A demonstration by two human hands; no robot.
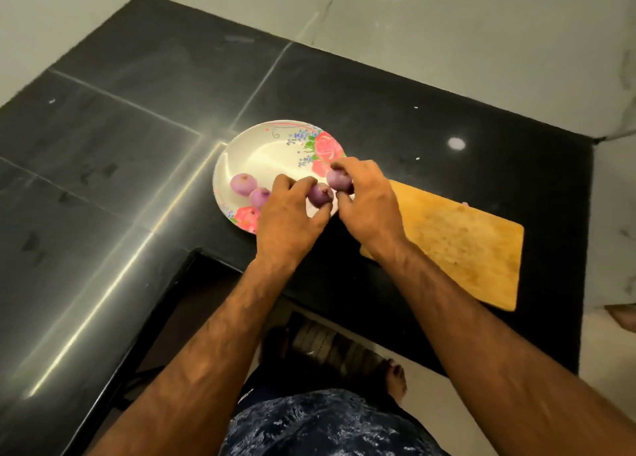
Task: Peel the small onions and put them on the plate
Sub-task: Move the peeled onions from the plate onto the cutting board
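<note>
Left hand (292, 214): fingers curled round the first onion (319, 194), over the plate (261, 149).
Right hand (368, 204): grips the second onion (337, 177), seemingly touching the first.
Plate: two peeled onions (243, 182) lie at its left.
Cutting board (464, 245): beside the plate, on the right.

White plate (256, 152) with pink rose print, pale purple onions (243, 183), glossy black surface (144, 152), yellow-tan cutting board (461, 242), navy mottled garment (330, 424)
</note>
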